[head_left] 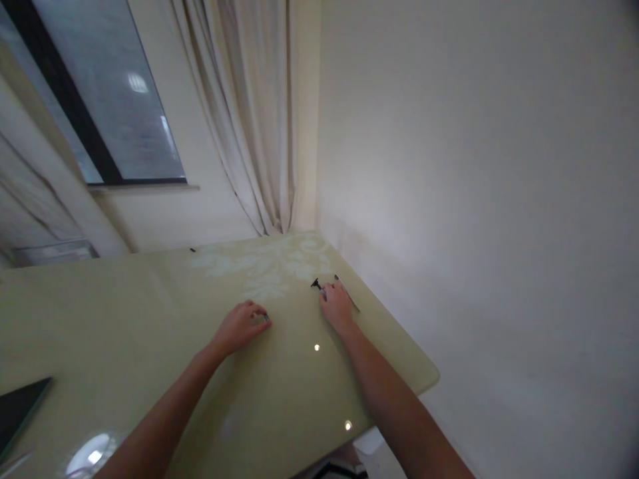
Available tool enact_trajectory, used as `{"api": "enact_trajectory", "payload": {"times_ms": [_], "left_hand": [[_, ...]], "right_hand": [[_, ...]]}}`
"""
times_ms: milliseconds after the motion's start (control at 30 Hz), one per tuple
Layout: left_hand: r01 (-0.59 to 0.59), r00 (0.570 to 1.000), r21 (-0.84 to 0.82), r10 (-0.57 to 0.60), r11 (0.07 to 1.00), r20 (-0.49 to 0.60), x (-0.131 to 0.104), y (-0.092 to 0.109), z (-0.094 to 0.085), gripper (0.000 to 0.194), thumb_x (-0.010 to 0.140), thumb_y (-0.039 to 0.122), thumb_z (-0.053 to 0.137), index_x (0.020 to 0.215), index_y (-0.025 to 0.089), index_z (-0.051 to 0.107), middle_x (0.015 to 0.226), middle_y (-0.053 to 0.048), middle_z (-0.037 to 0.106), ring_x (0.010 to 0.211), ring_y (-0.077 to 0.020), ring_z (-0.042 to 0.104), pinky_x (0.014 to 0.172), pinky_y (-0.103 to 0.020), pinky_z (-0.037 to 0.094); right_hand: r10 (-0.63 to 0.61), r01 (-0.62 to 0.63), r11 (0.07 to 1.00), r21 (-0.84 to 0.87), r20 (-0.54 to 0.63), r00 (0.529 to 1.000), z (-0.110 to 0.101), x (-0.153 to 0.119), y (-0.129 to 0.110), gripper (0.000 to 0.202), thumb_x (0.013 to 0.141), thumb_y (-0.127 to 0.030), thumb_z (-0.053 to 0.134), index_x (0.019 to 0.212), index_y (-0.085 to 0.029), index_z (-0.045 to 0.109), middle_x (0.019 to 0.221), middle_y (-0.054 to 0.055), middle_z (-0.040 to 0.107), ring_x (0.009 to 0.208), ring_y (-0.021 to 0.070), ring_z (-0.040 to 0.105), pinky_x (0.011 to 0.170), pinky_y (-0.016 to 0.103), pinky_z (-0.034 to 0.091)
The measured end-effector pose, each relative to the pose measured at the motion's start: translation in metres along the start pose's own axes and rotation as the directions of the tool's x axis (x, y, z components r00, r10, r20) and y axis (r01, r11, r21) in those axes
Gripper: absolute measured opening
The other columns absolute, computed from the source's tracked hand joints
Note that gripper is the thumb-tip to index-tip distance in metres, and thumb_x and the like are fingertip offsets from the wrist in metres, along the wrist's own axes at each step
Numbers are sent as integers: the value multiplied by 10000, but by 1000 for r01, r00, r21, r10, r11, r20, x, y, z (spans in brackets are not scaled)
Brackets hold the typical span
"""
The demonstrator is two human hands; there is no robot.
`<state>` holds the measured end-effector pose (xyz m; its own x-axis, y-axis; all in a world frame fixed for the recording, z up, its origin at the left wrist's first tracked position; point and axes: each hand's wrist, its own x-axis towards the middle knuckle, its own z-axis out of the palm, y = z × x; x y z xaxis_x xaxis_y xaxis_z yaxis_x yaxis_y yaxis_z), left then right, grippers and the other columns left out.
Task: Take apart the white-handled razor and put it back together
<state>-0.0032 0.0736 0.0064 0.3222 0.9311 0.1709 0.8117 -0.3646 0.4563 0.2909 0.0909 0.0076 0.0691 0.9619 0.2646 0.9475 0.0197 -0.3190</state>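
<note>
My right hand (pixel 337 306) is closed over the right part of the table, gripping what looks like a razor. The black T-shaped head of the razor (pixel 315 284) sticks out to the left past my fingers. Just right of that hand, a thin pale stick with a dark end (pixel 348 294) lies on the table, close to my fingers. My left hand (pixel 243 326) hovers at or rests on the tabletop, thumb and fingers pinched on a small dark piece (pixel 266 318), mostly hidden and too small to name.
The pale green glossy table (pixel 150 313) meets the wall (pixel 449 199) on its right. At the far edge lies a small black object (pixel 192 249). A dark flat panel (pixel 20 409) sits at the left edge. Behind are a curtain (pixel 254 120) and a window (pixel 120 86).
</note>
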Motion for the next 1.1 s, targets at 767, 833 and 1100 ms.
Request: {"api": "enact_trajectory", "payload": {"times_ms": [767,833,1100], "left_hand": [[360,925,54,-349,931,-148,-51,-65,-35,416,910,453,545,1233,256,719,1120,-87,716,1012,-252,677,912,-369,487],[340,930,74,-323,938,-174,-52,-68,-34,419,905,449,554,1224,240,728,1082,-96,724,1018,-259,672,917,-360,490],[370,915,93,-346,924,-208,-52,-70,-34,454,905,486,527,1240,256,729,1131,-98,717,1098,-300,655,951,-424,486]], "right_hand": [[-83,-7,897,442,185,979,45,-25,-158,186,907,-231,636,1027,-205,776,1024,74,762,969,218,695,829,285,481],[-5,-102,884,455,227,974,50,-23,-177,183,894,-244,637,1020,-219,767,1018,64,772,973,227,704,806,290,482],[29,-101,918,383,189,981,59,-36,-195,213,858,-279,668,1059,-230,720,1071,88,749,993,241,682,813,307,476]]}}
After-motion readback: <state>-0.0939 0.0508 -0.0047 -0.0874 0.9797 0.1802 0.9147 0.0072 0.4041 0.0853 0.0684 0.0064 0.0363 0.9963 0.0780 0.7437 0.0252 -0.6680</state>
